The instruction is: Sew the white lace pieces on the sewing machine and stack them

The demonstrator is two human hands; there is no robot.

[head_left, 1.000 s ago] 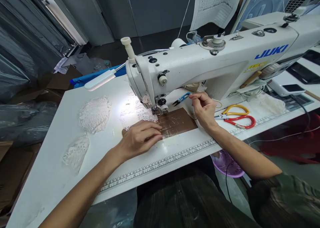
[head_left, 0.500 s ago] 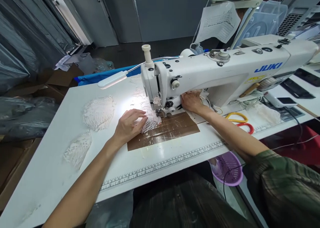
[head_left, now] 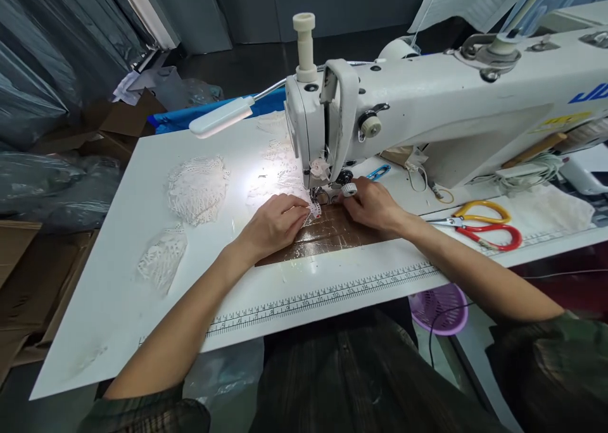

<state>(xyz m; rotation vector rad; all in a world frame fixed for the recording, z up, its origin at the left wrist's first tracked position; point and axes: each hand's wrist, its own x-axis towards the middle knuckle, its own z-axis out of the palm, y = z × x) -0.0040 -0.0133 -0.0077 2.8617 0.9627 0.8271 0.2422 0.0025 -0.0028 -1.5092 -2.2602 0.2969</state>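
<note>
A white sewing machine point(head_left: 427, 110) stands on the white table point(head_left: 142, 306). My left hand point(head_left: 273, 224) presses a white lace piece point(head_left: 311, 214) flat on the brown taped patch point(head_left: 327, 237), just left of the presser foot point(head_left: 319, 195). My right hand point(head_left: 373, 205) rests on the patch right of the needle, fingers bent near the foot and a small white knob point(head_left: 349, 189). Whether it pinches the lace is hidden. Blue thread snips point(head_left: 379, 171) lie behind my right hand.
Two lace pieces point(head_left: 197, 189) point(head_left: 161, 259) lie on the left of the table. Yellow and red scissors point(head_left: 484, 224) sit at the right. A lamp point(head_left: 221, 116) lights the needle area. A ruler strip point(head_left: 323, 297) runs along the front edge. A purple basket point(head_left: 439, 306) hangs below.
My right hand came out from behind the machine head to the patch beside the foot. My left hand slid the lace closer to the needle. The camera moved nearer.
</note>
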